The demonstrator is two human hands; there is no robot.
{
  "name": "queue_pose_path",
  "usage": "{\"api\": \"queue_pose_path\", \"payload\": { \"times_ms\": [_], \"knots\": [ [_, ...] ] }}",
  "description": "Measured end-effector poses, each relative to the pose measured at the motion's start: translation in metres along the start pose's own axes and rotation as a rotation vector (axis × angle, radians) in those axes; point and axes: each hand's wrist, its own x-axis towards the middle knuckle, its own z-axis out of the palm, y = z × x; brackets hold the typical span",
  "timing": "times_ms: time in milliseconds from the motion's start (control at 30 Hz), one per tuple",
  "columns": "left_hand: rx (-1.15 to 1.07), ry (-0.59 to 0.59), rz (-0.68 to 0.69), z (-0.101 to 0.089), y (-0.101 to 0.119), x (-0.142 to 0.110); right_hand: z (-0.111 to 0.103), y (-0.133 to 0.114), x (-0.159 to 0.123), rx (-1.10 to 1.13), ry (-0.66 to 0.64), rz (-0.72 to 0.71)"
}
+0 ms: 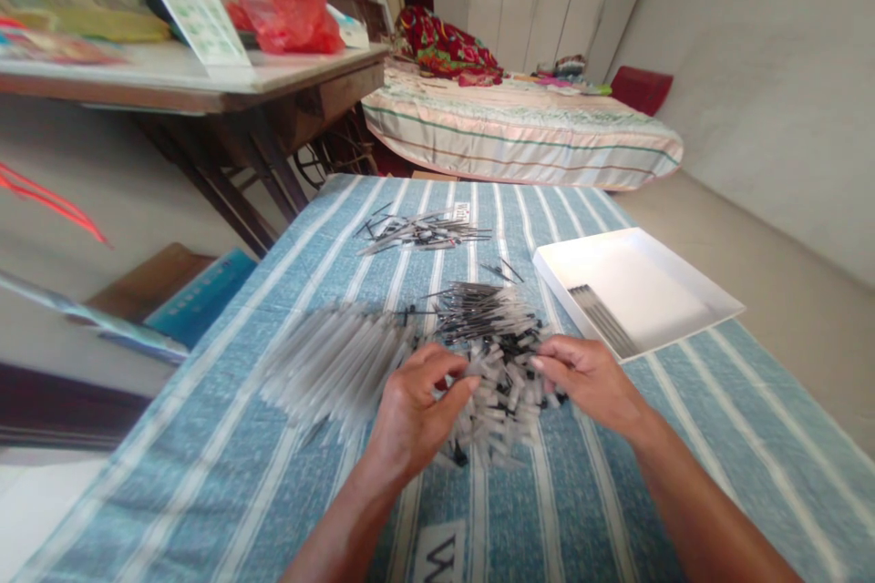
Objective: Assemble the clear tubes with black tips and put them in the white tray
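Observation:
Over the left edge of a heap of small translucent and black pen caps is my left hand, its fingers curled and the thumb close to the index finger. My right hand is closed in a pinch at the heap's right side. What either hand holds is too small or blurred to make out. Left of the heap lies a row of translucent pen barrels. Just behind the caps is a bundle of thin dark-tipped pen refills.
A shallow white box at the right holds several grey pens along its left wall. Farther back lies a loose pile of slender pen parts. Striped blue cloth covers the table. A side table stands left, a bed beyond.

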Motion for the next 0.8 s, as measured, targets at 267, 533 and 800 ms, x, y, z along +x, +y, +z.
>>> {"api": "queue_pose_path", "payload": {
  "times_ms": [267, 533, 800],
  "knots": [
    [-0.273, 0.065, -0.276, 0.004, 0.007, 0.002, 0.017, 0.011, -0.011, -0.336, -0.045, 0.022],
    [-0.574, 0.209, -0.409, 0.000, 0.004, 0.006, 0.037, -0.006, 0.000, -0.859, -0.092, 0.081],
    [-0.739, 0.314, -0.437, -0.001, 0.004, 0.008, 0.041, -0.007, -0.003, -0.755, -0.070, -0.091]
  ]
}}
